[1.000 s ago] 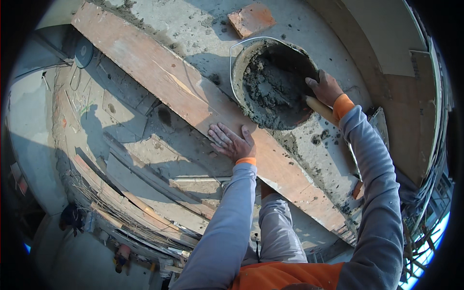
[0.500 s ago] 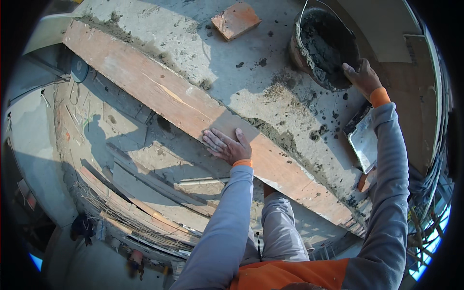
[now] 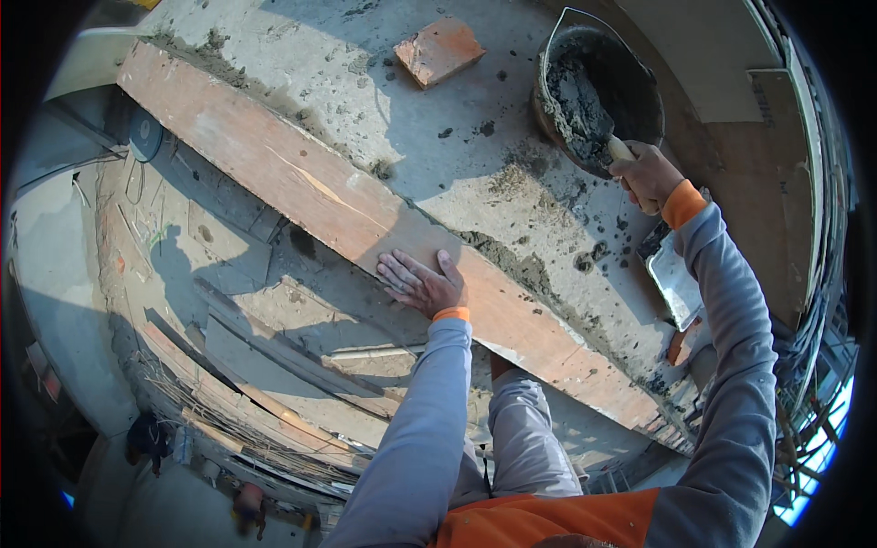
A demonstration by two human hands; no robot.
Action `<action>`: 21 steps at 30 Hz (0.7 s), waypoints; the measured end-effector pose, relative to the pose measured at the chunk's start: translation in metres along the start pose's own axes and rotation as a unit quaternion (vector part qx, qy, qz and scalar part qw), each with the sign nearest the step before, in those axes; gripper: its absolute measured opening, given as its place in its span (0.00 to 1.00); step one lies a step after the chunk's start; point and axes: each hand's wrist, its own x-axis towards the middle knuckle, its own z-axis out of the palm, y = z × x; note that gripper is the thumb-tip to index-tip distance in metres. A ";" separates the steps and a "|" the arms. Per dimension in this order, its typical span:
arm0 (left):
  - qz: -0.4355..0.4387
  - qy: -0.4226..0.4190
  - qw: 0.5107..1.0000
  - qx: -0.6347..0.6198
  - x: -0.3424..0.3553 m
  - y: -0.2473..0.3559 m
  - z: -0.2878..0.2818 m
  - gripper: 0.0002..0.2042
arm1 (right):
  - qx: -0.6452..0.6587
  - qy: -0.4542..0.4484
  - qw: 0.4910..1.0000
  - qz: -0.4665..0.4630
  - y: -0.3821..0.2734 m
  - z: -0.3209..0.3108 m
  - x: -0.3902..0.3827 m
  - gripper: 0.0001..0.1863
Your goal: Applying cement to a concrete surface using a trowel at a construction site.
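My left hand [image 3: 422, 281] lies flat, fingers stretched, on a long wooden plank [image 3: 274, 173] that runs diagonally along the edge of a concrete slab. My right hand [image 3: 648, 175] is closed round the pale handle of a trowel [image 3: 623, 151]. The trowel's blade reaches into a dark bucket [image 3: 545, 114] with a raised wire handle and is hidden by grey mortar [image 3: 577, 105]. A strip of wet mortar [image 3: 512, 260] runs along the slab side of the plank.
A reddish brick [image 3: 440, 52] lies on the slab left of the bucket. Below my right forearm sits a metal tray [image 3: 674, 279], with a brick piece [image 3: 683, 342] beside it. Boards and sticks [image 3: 274, 429] lie on the lower level, where two people appear at lower left.
My right hand has moved left and slightly down at the bucket's near rim, and the trowel handle now shows in it. The left hand stays flat on the plank.
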 end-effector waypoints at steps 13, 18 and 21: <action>0.000 -0.008 0.999 0.035 -0.001 0.009 -0.006 0.39 | 0.204 -0.005 0.977 -0.054 0.035 0.035 -0.015 0.17; 0.002 0.034 0.998 0.047 -0.002 0.006 0.005 0.39 | 0.261 0.021 0.958 -0.115 0.054 0.037 -0.017 0.27; 0.032 0.077 0.994 0.067 -0.001 -0.003 0.013 0.39 | 0.276 0.034 0.946 -0.166 0.059 0.031 -0.022 0.28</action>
